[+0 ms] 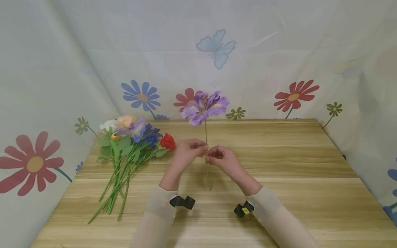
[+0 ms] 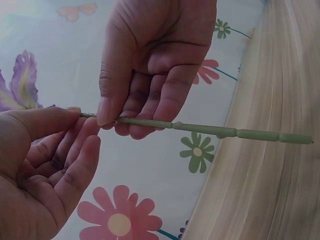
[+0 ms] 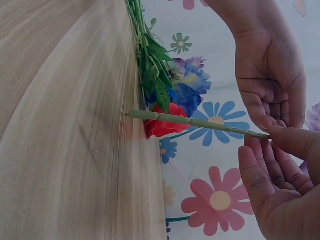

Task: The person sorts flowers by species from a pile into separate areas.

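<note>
We see the purple flower (image 1: 204, 107) held upright over the middle of the table (image 1: 279, 151), its bloom above both hands. Our left hand (image 1: 190, 151) pinches the stem (image 2: 210, 130) between thumb and fingertips, the grip closed with no gap. Our right hand (image 1: 226, 160) pinches it the same way, just below and close beside the left. The lower stem runs bare beneath our fingers, pointing down. To our left lies a bunch (image 1: 125, 148) of mixed flowers, the red rose (image 1: 168, 141) at its right edge.
</note>
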A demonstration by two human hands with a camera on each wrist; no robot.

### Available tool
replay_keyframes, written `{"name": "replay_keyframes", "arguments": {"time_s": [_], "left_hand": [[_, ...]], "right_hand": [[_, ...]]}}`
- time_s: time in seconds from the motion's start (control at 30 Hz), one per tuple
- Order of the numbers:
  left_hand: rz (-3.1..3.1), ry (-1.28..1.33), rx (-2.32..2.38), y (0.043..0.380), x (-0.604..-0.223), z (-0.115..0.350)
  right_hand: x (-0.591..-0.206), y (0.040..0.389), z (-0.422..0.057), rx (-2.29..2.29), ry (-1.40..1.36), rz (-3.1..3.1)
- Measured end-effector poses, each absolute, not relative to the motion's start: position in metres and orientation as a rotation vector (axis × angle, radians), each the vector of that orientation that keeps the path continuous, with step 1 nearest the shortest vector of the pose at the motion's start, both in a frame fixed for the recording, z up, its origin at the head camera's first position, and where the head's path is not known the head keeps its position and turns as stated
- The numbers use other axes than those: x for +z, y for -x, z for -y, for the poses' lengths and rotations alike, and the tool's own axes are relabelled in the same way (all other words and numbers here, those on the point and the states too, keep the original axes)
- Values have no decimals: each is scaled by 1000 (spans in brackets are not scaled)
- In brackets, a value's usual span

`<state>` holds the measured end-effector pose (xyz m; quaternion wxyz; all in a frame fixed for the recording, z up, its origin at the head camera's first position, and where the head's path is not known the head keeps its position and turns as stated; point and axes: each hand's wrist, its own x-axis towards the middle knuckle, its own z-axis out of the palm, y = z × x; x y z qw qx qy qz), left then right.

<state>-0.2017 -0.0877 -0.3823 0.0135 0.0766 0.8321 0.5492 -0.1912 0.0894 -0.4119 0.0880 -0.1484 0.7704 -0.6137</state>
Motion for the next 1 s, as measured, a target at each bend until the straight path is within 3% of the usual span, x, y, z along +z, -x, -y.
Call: {"name": "replay_keyframes", "arguments": {"time_s": [0.7, 1.0], "left_hand": [[-2609, -263, 1637, 205, -383, 86], [-2603, -436, 1506, 202, -380, 95]], "right_hand": [[-408, 192, -94, -1802, 436, -2316], [-400, 197, -105, -1796, 465, -2318]]}}
